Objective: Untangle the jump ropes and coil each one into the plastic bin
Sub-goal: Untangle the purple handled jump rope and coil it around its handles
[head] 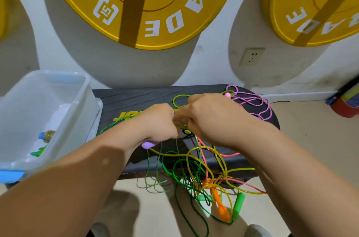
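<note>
My left hand [157,122] is closed around a purple jump rope handle [148,144], whose end sticks out below the fist. My right hand [209,118] pinches the pink-purple braided rope [252,101] where it is wound around the handle between my hands. The rest of that rope lies in loose loops at the far right of the black step platform [136,99]. A tangle of green, yellow and red clear ropes [194,167] hangs over the platform's near edge, with an orange handle [219,203] and a green handle [238,205] dangling. The clear plastic bin [48,104] stands at the left.
Inside the bin lie a small bottle [47,135] and a green piece [38,151]. Yellow weight plates [155,3] hang on the white wall behind, with a wall socket [251,56] between them. A red and blue object [345,104] sits on the floor at the right.
</note>
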